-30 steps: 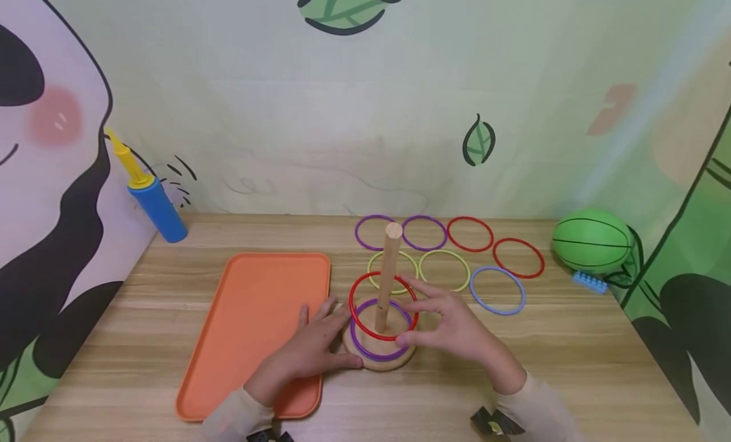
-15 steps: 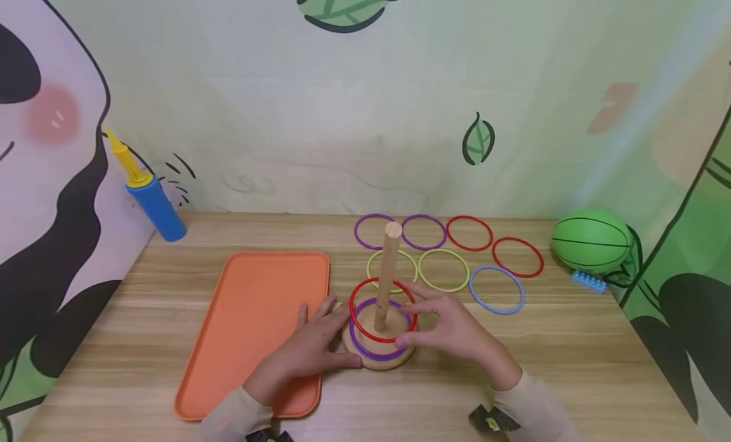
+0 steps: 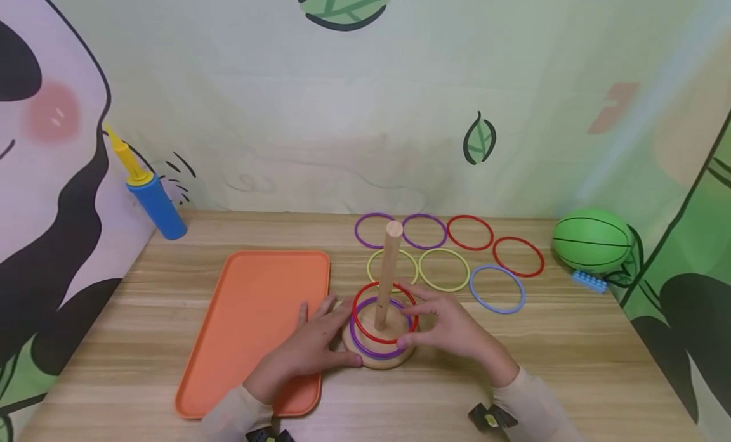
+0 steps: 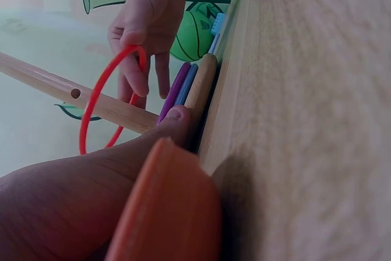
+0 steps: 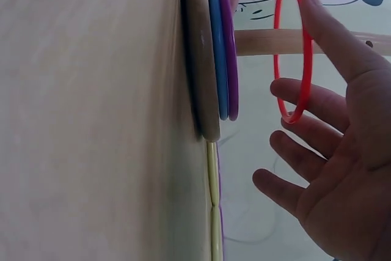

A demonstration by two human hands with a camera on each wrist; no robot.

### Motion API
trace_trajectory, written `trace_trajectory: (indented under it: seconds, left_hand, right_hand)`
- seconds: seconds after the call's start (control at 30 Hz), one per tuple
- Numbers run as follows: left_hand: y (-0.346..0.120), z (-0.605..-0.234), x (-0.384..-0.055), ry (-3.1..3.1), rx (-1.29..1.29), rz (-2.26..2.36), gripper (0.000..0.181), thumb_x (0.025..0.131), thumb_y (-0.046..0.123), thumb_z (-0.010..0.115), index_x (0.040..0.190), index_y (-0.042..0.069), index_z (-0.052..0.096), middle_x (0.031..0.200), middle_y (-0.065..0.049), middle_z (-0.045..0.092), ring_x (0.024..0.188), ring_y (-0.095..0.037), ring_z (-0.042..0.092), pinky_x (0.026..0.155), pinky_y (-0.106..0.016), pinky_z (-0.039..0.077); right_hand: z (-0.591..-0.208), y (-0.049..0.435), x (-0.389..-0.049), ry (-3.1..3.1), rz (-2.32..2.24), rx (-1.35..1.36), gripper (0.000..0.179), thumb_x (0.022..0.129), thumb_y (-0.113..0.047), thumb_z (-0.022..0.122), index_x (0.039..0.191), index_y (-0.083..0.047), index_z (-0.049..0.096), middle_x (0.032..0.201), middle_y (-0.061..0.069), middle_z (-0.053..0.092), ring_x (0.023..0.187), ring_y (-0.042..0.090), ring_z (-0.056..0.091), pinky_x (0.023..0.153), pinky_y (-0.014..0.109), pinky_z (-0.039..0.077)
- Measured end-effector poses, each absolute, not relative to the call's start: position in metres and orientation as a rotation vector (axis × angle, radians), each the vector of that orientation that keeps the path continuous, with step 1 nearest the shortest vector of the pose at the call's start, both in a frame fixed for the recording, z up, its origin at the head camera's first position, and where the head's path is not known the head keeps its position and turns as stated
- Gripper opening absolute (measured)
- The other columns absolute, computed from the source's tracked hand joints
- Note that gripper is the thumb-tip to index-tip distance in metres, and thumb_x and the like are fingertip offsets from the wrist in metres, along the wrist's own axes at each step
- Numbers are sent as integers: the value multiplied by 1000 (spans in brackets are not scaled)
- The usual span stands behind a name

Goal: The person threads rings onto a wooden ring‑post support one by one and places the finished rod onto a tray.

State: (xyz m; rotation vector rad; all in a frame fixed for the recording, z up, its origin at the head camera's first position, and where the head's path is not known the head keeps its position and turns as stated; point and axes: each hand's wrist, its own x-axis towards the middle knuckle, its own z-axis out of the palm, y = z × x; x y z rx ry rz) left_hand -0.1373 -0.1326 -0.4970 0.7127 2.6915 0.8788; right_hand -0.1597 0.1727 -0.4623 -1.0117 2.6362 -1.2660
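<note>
Right grip [image 3: 448, 321] pinching red ring [image 5: 307, 65] — ring encircling wooden peg [image 3: 388, 271], hanging above purple ring [image 5: 230, 53] and blue ring [image 5: 218, 53] on base [image 5: 202, 53]. Left grip [image 3: 311, 345] lying spread against base. Probably stacking step — next move calling for lowering, then release.

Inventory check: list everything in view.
Peg stand: 1, wooden, centre
Held ring: 1, red, around peg
Stacked rings: 2, purple over blue, on base
Loose rings: 7 (2 purple, 2 red, 2 yellow, 1 blue), beyond stand
Tray: 1, orange, left
Ball: 1, green, right
Block: 1, blue, by ball
Pump: 1, blue-yellow, left
Table: 1, wooden, beneath
Backdrop: 1, pale green, behind
Sleeves: 2, pale, wrists
Wrist gear: 2, black, by sleeves
Left hand: 1, touching base
Right hand: 1, pinching held ring
</note>
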Motion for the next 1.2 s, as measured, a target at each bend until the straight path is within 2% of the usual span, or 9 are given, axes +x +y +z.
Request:
trace_trajectory:
  seconds: [0.3, 0.5, 0.77, 1.2]
  left_hand:
    - [-133, -497, -137, 2700, 714, 881, 107, 86, 62, 80, 167, 12, 31, 171, -4, 31, 162, -37, 7, 119, -73, -15]
    - [-133, -497, -137, 2709, 731, 868, 108, 86, 62, 80, 167, 11, 31, 171, -4, 33, 162, -38, 9, 119, -74, -12]
    - [-132, -496, -137, 2703, 728, 880, 107, 87, 61, 81, 167, 10, 31, 171, -4, 34, 162, -38, 9, 120, -73, -12]
    - [-133, -497, -136, 2706, 727, 892, 107, 86, 62, 80, 167, 10, 32, 171, -4, 33, 162, -37, 8, 120, -72, -13]
  right_hand:
    - [-469, 173, -161, 2575, -1198, -985, 53, 75, -32, 97, 114, 0, 81, 152, 17, 57, 142, 38, 52, 119, 56, 37]
    - [-474, 170, -162, 2557, -1180, -1008, 55, 75, -33, 97, 115, 1, 81, 151, 16, 59, 140, 35, 55, 118, 52, 40]
    - [-476, 169, -161, 2552, -1160, -989, 59, 76, -38, 97, 118, 1, 80, 153, 15, 57, 140, 35, 55, 117, 52, 41]
    - [-485, 171, -163, 2517, -1179, -1017, 59, 75, -37, 97, 123, -10, 78, 160, 13, 50, 147, 34, 48, 121, 52, 36]
